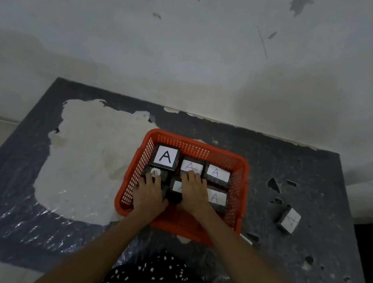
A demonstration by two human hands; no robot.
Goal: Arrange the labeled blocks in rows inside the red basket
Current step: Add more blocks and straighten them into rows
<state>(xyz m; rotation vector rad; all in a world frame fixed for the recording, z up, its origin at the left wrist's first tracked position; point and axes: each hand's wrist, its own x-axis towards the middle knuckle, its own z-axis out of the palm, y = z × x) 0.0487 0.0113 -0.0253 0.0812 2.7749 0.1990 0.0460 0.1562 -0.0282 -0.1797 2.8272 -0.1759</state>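
While both hands reach into it, the red basket [203,152] sits on the dark, flaking worktop [316,174] and holds six black blocks in two rows. Along the far row, the left block [166,156] bears a bold printed "A", and the middle block [191,166] and right block [218,173] carry thin handwritten "A" labels. Nearer, the left hand [149,193] lies with fingers [151,180] spread flat over a small block [155,173], and the right hand [192,193] presses flat on the centre block [177,186], neither one clenched. One near block [216,197] shows another "A". A loose block [289,220], also marked "A", lies on the worktop well right of the basket.
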